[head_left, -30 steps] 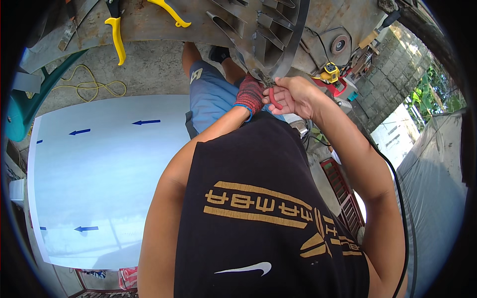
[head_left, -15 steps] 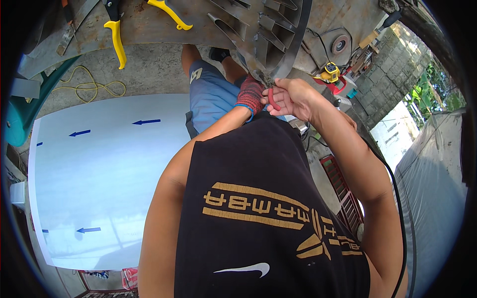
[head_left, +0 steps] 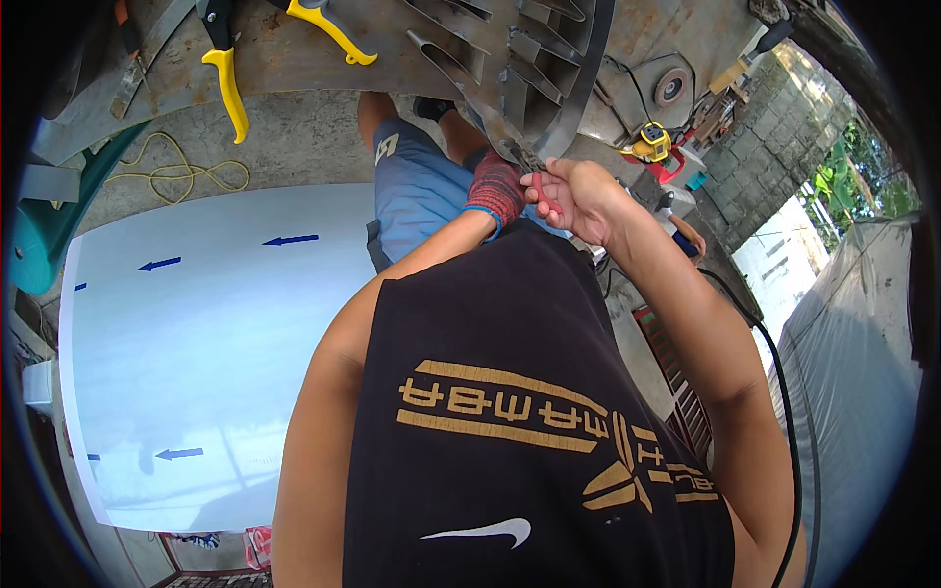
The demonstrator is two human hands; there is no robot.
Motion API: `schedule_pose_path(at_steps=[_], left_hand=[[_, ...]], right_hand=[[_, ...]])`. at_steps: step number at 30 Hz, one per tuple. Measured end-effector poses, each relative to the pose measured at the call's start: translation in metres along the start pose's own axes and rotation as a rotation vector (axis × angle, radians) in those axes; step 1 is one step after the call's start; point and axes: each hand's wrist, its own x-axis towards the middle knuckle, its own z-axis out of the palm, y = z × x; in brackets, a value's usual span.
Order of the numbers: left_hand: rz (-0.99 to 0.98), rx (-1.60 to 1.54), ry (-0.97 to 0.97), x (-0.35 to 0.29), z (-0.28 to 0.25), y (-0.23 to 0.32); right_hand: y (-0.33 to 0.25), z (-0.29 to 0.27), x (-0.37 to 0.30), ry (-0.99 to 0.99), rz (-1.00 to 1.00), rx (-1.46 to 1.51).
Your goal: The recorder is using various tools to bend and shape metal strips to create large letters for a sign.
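My right hand (head_left: 585, 199), bare, is closed around red-handled pliers (head_left: 549, 194). Their dark metal jaws reach up to the near rim of a round metal wheel (head_left: 534, 69) fitted with angled sheet-metal vanes. Close beside the pliers is my left hand (head_left: 495, 183) in a red knit glove with a blue cuff, against the near edge of the wheel. Its fingertips are hidden, so whether it grips the metal cannot be made out.
Yellow-handled snips (head_left: 227, 93) lie on the rusty metal bench (head_left: 284, 59) at the far left. A large white sheet (head_left: 216, 323) with blue arrows stretches along my left. Far right are a yellow power tool (head_left: 651, 144), a grinding disc (head_left: 670, 87) and a black cable (head_left: 781, 382).
My right hand has shifted slightly right and nearer to me, and the red handle has tilted. The gloved left hand stays at the wheel's edge.
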Motion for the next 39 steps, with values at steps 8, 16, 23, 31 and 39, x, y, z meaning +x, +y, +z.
schedule_pose_path(at_steps=[8, 16, 23, 31, 39], left_hand=[[0.066, 0.022, 0.214, 0.008, 0.024, -0.007], [0.057, 0.195, -0.099, 0.013, 0.005, 0.004], [0.088, 0.027, 0.094, 0.007, 0.010, -0.001], [0.123, -0.094, 0.235, 0.010, 0.019, -0.003], [0.048, -0.248, 0.228, 0.010, 0.021, -0.006]], right_hand=[[-0.006, -0.012, -0.002, -0.093, 0.051, 0.105], [0.007, -0.014, -0.021, -0.087, 0.042, -0.025], [0.021, -0.020, -0.028, -0.069, 0.010, -0.088], [0.023, -0.026, -0.027, -0.063, -0.025, -0.140], [0.027, -0.025, -0.031, -0.079, -0.036, -0.102]])
